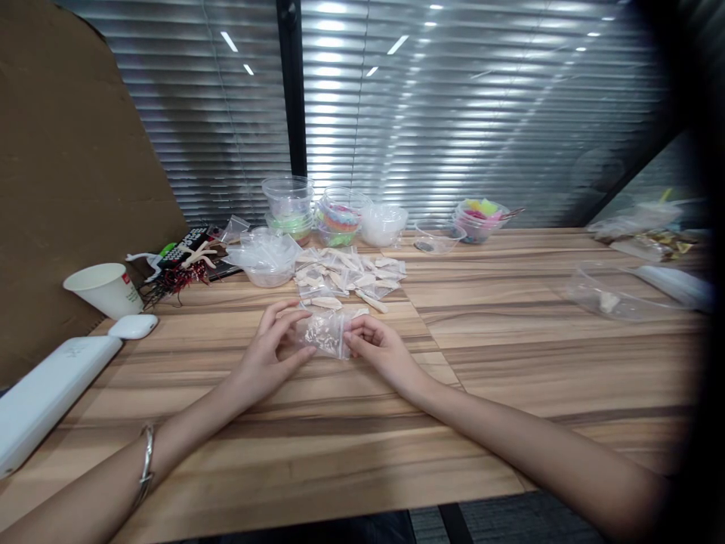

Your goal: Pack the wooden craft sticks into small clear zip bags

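Observation:
A small clear zip bag [324, 332] is held between my hands just above the wooden table, its zip edge toward the right. My left hand [270, 349] curves around the bag's left end, thumb below and fingers above. At the zip edge, my right hand [378, 344] pinches the bag between thumb and fingers. What the bag contains, if anything, I cannot make out through the shine. Right behind it lies a pile of small clear bags [348, 272] with pale, elongated pieces inside.
Behind the pile stand a tub of clear bags [269, 273], stacked tubs [288, 198] and a tub of colourful pieces [480, 219]. On the left are a paper cup [107, 291], a white case [134, 326] and a long white box [62, 389]. A clear tub [589, 291] sits at right.

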`<state>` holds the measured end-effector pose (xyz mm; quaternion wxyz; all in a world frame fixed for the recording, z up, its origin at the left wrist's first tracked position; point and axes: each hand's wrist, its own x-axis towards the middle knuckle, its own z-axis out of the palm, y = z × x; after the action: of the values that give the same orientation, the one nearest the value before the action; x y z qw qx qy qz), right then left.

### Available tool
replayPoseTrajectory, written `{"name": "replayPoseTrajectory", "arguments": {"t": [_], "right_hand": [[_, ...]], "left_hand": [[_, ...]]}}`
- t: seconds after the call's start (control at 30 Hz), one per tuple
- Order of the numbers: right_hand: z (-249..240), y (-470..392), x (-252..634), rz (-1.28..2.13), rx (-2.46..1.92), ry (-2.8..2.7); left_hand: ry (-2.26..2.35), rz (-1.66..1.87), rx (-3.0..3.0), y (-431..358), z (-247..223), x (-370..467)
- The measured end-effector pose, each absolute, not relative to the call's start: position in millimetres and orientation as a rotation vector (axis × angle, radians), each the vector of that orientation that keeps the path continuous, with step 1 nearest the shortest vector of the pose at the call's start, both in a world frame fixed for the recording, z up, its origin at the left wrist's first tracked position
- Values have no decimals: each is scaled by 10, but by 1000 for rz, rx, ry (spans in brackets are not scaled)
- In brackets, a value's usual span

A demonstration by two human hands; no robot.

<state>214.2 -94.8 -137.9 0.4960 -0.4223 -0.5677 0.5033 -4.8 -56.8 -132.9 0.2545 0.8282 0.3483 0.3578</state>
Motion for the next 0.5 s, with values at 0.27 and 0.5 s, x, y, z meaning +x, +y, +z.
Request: {"name": "replayPoseTrajectory", "arguments": {"t": [0.27,0.5], "right_hand": [[-1447,-969,2142,1286,-1037,-1458],[-1402,-1011,2118,1410,-996,-1537]], "left_hand": [[974,918,2814,-611,-1259,-46],[892,964,2949,-699,-1240,-31]]}}
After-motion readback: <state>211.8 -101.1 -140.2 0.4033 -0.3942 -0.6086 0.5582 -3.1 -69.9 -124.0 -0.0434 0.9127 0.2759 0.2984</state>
